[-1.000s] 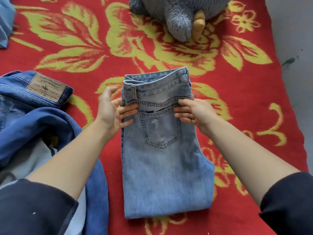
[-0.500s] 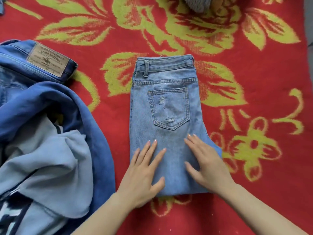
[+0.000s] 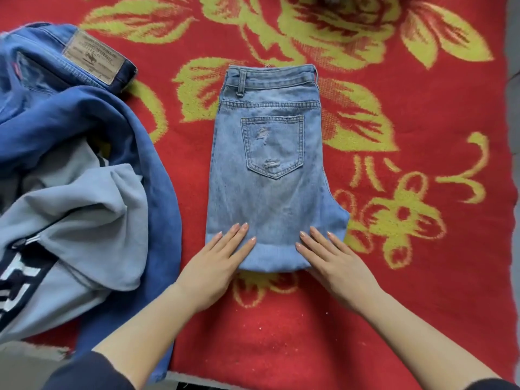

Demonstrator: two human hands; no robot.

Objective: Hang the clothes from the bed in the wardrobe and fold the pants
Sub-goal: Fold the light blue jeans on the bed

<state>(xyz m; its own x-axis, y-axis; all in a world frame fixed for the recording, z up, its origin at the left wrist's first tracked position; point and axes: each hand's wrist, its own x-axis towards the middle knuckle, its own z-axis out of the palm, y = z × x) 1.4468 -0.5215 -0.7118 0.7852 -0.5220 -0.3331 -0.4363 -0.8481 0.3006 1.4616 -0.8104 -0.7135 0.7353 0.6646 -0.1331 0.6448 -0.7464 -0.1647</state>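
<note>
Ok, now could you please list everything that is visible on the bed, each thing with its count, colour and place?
folded jeans: 1, light blue, centre of the blanket, back pocket up
dark jeans: 1, deeper blue with a brown waist patch, top left
crumpled garments: count unclear, blue and pale grey-blue with a dark and white print, left, partly over the dark jeans
blanket: 1, red with yellow-green flowers, under everything
left hand: 1, flat on the near left corner of the folded jeans
right hand: 1, flat on the near right corner
sleeves: 2, dark, bottom edge
</note>
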